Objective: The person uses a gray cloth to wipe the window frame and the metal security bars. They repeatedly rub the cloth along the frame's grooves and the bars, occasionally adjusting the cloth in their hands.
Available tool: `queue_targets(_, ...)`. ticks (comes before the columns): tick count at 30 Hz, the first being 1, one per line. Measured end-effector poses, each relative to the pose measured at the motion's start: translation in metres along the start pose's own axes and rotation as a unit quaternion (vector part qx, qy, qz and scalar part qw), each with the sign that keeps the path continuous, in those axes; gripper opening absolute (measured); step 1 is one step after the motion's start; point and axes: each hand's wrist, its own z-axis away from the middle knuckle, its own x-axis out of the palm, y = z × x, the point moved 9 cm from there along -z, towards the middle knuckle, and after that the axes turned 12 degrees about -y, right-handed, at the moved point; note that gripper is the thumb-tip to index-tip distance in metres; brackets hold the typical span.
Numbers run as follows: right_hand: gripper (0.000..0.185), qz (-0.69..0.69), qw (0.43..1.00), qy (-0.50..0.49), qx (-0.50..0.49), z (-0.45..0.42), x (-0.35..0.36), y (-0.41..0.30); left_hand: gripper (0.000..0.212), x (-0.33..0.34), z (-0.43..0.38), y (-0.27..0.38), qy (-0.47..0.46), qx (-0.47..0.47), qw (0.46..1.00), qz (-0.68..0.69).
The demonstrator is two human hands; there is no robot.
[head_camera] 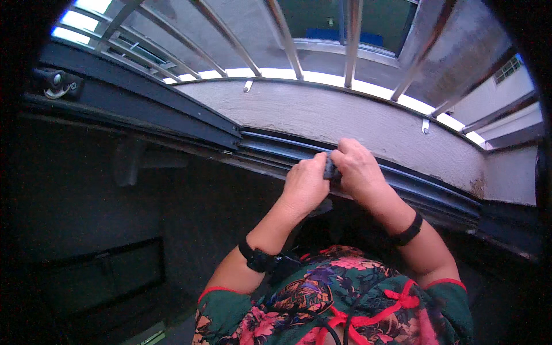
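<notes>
A small dark grey item (330, 169), perhaps a folded cloth, is pinched between my two hands over the metal window track (276, 148). My left hand (305, 181) grips its left side with curled fingers. On its right side, the fingers of my right hand (355, 166) are bent closed around it. Most of the item is hidden by my fingers, so its full shape cannot be told. The track's parallel rails run from the dark sliding window frame (172, 103) at the left, pass under my hands, and reach the right-hand corner.
Beyond the track lies a pale concrete ledge (302, 108), with upright metal security bars (284, 39) along its outer edge. A latch (58, 82) sits on the frame at far left. A dark rectangular framed object (103, 276) is below left in the dim room.
</notes>
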Motion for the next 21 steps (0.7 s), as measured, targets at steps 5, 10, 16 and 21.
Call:
queue_targets(5,0.008,0.008,0.998,-0.001,0.059,0.063,-0.026,0.042,0.015,0.046,-0.009,0.068,-0.03,0.046,0.998,-0.009)
queue_targets(10,0.025,-0.008,0.994,0.026,0.101,0.134,-0.058,0.08,0.015,0.095,-0.021,0.133,-0.065,0.098,0.993,-0.031)
queue_targets(16,0.01,0.04,0.983,0.11,0.141,0.196,-0.088,0.12,0.02,0.132,-0.033,0.204,-0.085,0.168,0.982,-0.035)
queue_targets(21,0.009,0.055,0.971,0.106,0.209,0.246,-0.104,0.144,0.024,0.171,-0.033,0.253,-0.103,0.229,0.967,-0.044)
